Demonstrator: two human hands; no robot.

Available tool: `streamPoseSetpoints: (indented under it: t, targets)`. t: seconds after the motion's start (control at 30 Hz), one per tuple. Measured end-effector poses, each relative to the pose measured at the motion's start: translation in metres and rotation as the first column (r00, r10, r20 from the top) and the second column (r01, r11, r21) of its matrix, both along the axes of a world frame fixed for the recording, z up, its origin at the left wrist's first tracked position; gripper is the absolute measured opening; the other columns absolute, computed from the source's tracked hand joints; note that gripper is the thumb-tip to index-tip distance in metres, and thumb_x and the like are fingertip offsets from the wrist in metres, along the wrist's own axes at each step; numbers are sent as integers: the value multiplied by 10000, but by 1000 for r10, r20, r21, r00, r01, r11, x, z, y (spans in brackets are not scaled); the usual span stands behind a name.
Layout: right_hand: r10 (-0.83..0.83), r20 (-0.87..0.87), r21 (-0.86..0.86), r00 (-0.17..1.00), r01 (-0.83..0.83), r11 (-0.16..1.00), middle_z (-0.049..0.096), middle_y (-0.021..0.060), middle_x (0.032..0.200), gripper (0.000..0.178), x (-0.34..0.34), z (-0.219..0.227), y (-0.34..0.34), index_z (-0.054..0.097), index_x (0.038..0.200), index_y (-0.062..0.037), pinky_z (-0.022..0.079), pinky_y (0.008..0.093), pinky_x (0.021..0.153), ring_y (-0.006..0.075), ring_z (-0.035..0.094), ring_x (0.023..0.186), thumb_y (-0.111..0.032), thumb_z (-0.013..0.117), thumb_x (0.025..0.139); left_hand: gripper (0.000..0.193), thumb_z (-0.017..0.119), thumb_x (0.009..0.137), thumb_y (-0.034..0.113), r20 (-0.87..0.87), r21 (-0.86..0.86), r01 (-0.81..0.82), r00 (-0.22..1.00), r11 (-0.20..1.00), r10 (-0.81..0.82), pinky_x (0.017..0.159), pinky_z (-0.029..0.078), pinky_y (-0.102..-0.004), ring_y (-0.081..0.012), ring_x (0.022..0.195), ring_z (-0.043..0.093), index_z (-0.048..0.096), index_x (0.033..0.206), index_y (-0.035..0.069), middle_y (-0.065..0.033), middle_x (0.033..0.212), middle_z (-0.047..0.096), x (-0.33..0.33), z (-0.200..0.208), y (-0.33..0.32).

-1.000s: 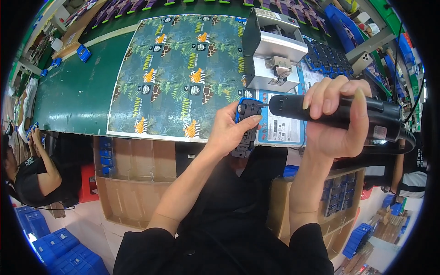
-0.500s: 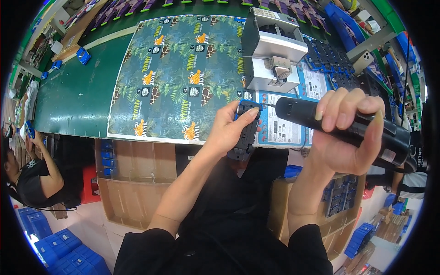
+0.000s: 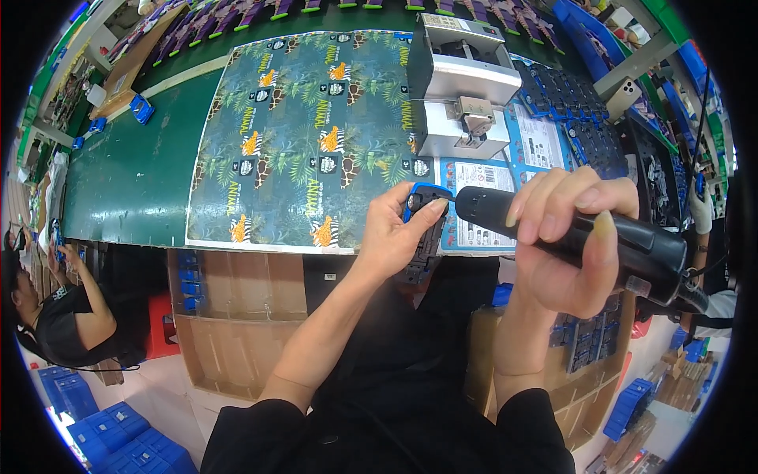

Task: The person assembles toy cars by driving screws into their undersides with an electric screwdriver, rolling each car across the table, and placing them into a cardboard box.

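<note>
Over the green workbench's (image 3: pixel 126 189) near edge, my left hand (image 3: pixel 395 237) is still pinching the small blue-and-black plastic part (image 3: pixel 426 225); my right hand (image 3: pixel 564 245), fully wrapped around the black electric screwdriver (image 3: pixel 576 237), has tilted it slightly, tip staying at the part.

A printed sheet (image 3: pixel 316 134) lies on the workbench (image 3: pixel 126 182), with a metal machine (image 3: pixel 458 87) at its three o'clock side. At the sheet's five o'clock corner, the left hand (image 3: pixel 395 237) holds a small device (image 3: pixel 426 225) off the bench edge. The right hand (image 3: pixel 568 245), at the device's three o'clock, grips an electric screwdriver (image 3: pixel 576 237) whose tip meets the device.
</note>
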State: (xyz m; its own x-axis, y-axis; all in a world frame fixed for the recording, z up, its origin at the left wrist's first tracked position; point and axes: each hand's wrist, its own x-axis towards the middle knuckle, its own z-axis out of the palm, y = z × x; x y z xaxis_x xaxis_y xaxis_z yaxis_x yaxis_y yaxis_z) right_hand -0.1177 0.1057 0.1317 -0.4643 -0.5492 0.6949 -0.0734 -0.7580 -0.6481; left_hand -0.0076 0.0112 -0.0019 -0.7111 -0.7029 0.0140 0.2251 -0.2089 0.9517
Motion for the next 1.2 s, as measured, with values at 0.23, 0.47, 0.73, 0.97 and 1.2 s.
streamPoseSetpoints:
  t: [0.23, 0.47, 0.73, 0.97, 1.2]
  targets:
    - [-30, 52, 52, 998, 27, 998, 554, 110, 724, 175, 5, -9, -5, 475, 975, -16, 525, 357, 632, 200, 568, 600, -74, 616, 889, 190, 704, 916, 169, 36, -4, -18, 999, 1000, 18, 617, 480, -222, -39, 699, 577, 671, 974, -9, -20, 799, 676, -1, 2, 1]
    - [-20, 33, 184, 999, 13, 983, 561, 101, 747, 246, 11, -17, -6, 496, 910, -41, 499, 345, 659, 194, 556, 639, -48, 711, 790, 162, 691, 914, 124, 82, -28, -5, 997, 1000, 7, 607, 484, -235, -50, 697, 589, 665, 972, -25, -28, 787, 677, -2, 5, 3]
    - [103, 17, 154, 994, -105, 982, 555, 79, 724, 325, 6, -23, -11, 499, 908, -54, 474, 337, 676, 190, 542, 652, -130, 771, 748, 152, 682, 920, 109, 96, 12, -4, 995, 1000, 3, 595, 484, -243, -47, 694, 579, 662, 979, -29, -29, 786, 675, -1, 8, 0]
    - [70, 65, 111, 995, -77, 991, 550, 76, 727, 282, 2, -26, -10, 499, 914, -50, 479, 337, 686, 186, 537, 655, -100, 742, 778, 162, 686, 920, 109, 74, 63, 6, 997, 998, -11, 628, 500, -239, -52, 721, 601, 666, 995, -33, -33, 818, 690, -2, 11, 1]
    - [104, -77, 57, 992, -100, 993, 538, 85, 730, 208, -5, -7, -19, 493, 956, -38, 485, 352, 633, 190, 530, 617, -166, 631, 866, 174, 731, 891, 128, -13, 260, -33, 999, 965, 38, 658, 526, -243, -66, 723, 627, 694, 991, -9, -49, 842, 708, 3, 23, -4]
